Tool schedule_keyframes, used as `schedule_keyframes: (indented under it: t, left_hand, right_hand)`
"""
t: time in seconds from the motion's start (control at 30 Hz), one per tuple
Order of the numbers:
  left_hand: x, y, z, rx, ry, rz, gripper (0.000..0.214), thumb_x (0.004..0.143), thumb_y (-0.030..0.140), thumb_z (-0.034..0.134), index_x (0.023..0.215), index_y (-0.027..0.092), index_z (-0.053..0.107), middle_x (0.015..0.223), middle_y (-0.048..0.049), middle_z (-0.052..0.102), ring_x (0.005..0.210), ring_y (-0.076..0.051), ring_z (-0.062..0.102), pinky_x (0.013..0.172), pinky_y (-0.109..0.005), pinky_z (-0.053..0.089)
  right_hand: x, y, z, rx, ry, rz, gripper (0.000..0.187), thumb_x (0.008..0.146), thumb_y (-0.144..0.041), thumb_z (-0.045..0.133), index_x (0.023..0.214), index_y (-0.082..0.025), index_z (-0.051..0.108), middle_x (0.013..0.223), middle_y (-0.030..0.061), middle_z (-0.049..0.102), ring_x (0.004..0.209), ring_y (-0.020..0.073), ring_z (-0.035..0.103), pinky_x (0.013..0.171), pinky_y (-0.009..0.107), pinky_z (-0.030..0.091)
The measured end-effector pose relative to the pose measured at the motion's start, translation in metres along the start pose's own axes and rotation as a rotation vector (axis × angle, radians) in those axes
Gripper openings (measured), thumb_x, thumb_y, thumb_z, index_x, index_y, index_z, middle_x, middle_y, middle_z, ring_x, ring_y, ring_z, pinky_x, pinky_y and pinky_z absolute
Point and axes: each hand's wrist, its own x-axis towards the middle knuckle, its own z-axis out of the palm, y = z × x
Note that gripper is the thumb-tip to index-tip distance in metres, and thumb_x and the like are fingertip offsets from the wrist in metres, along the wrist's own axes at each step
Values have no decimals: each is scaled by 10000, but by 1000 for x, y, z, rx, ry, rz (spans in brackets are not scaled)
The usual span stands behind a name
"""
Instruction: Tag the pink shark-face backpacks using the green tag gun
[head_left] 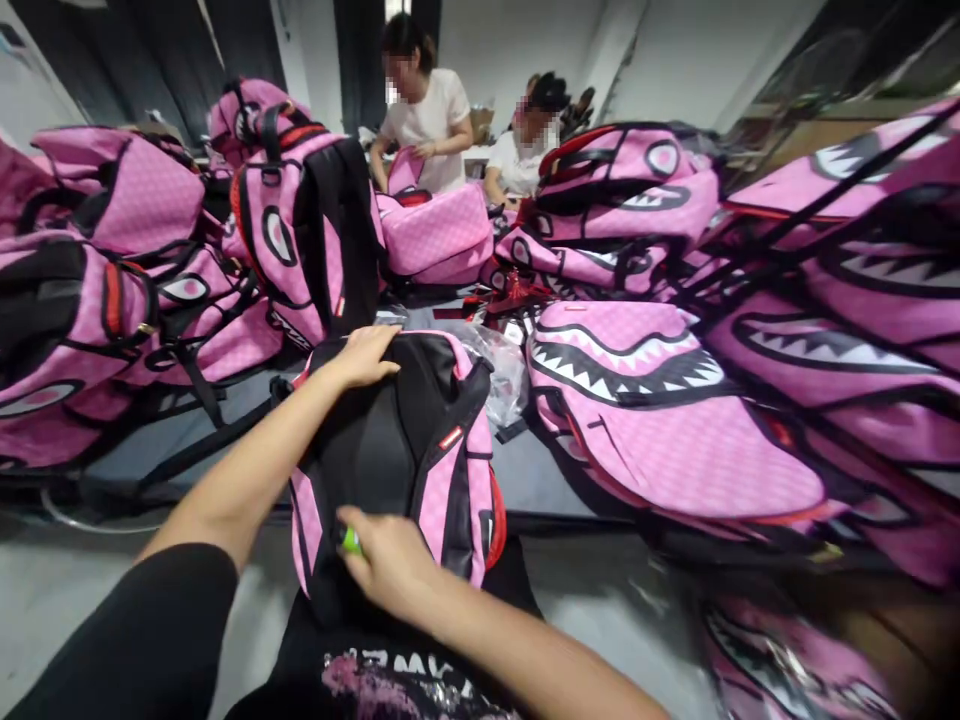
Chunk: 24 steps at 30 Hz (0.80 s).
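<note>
A pink-and-black backpack (367,440) leans at the table's near edge against my body, its black padded back and straps facing up. Across its upper edge lies my left hand (367,357), fingers stretched out over the black fabric and thumb apart. Low on the same backpack, my right hand (390,565) is closed around a small bright-green tool (350,541) with a dark end. The fingers cover most of that tool, so its kind is unclear. Just beyond the backpack, a crumpled clear plastic bag (501,375) rests on the table.
Pink shark-mouth backpacks crowd the dark table (525,470): one lies flat at right (675,430), a tall one stands at left (300,230), and several are heaped at far right (862,300). Red tags (517,290) lie mid-table. Two people in white (446,110) work behind.
</note>
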Motion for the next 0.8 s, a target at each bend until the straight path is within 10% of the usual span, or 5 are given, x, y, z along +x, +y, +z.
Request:
schedule_keyframes:
  t: [0.17,0.37,0.47,0.63,0.8]
  left_hand:
    - [-13,35,86,7,107,109,662,947,371,510,1528,137,295,1633,-214,165,1528,-343,117,1200,-561,228]
    - [-39,40,98,83,128,412,458,980,301,446,1405,139,498,1541,-215,381,1483,-333,275,1186,-559,240]
    - [-14,68,96,111,39,637,321,980,346,466,1196,196,650,1324,-127,620,1322,-249,496,1153,-454,309]
    - [33,105,106,155,-50,788,440,973,475,458,827,143,706,796,-113,704,778,-220,630,811,-411,415]
    - [34,104,115,144,-77,928,388,964,460,486,779,180,678,790,-60,698,748,-189,574,752,-373,344]
  right_hand:
    - [-8,61,-45,-242,66,332,298,879,-37,449,1095,-137,628,1099,171,701,1056,271,664,877,345,498]
    - [-46,100,-43,-199,89,597,228,836,8,496,995,-104,615,774,188,714,806,329,730,733,389,523]
    - [-26,106,-41,1,165,521,40,886,-158,561,918,-158,585,831,141,729,855,291,728,765,352,524]
    - [6,134,-41,575,385,459,654,1003,-582,30,978,-158,526,783,112,717,611,183,698,565,272,537]
    - [13,134,-39,1242,498,414,764,858,-823,293,761,-144,630,378,-33,452,300,91,378,337,195,288]
